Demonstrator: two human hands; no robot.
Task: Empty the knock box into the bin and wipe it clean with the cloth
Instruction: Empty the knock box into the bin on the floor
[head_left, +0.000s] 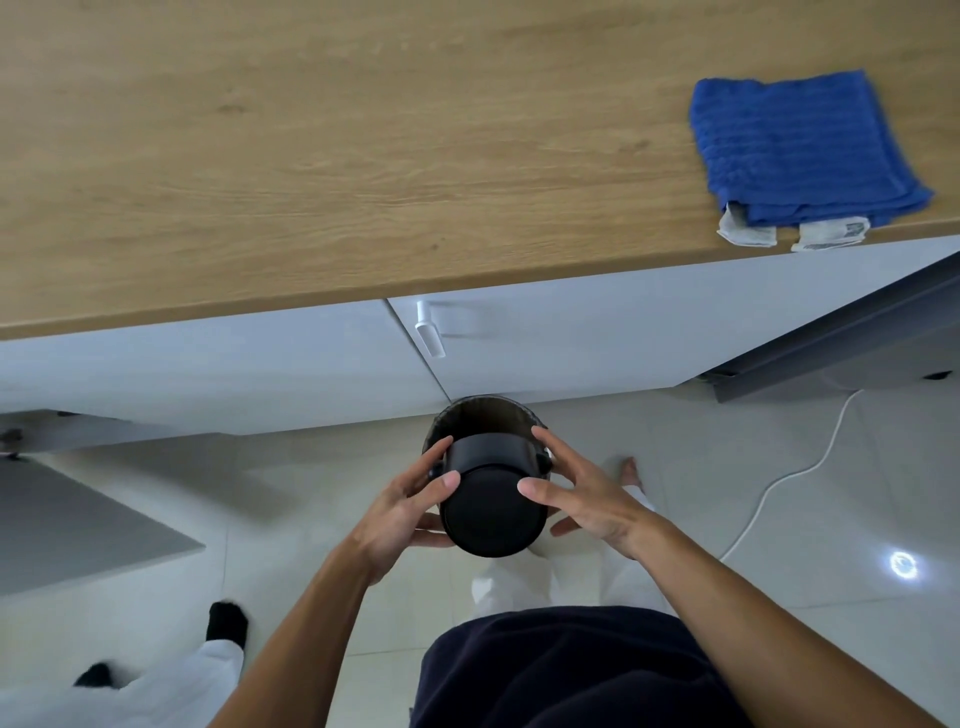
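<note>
1. Knock box (491, 506) tipped mouth-down over the bin (483, 415), its base toward the camera.
2. Left hand (410, 506) and right hand (582, 493) clasp its sides, fingers spread.
3. Cloth (800, 150) on the tabletop (311, 156), far right; right hand nearer.

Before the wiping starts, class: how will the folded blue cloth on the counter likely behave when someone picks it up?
The blue cloth looks like ribbed towelling, so it is probably floppy and will sag from the grip. It lies in folded layers, so lifting one corner would likely unfold it. Lying at the worktop edge, a push could slide it off.
</note>
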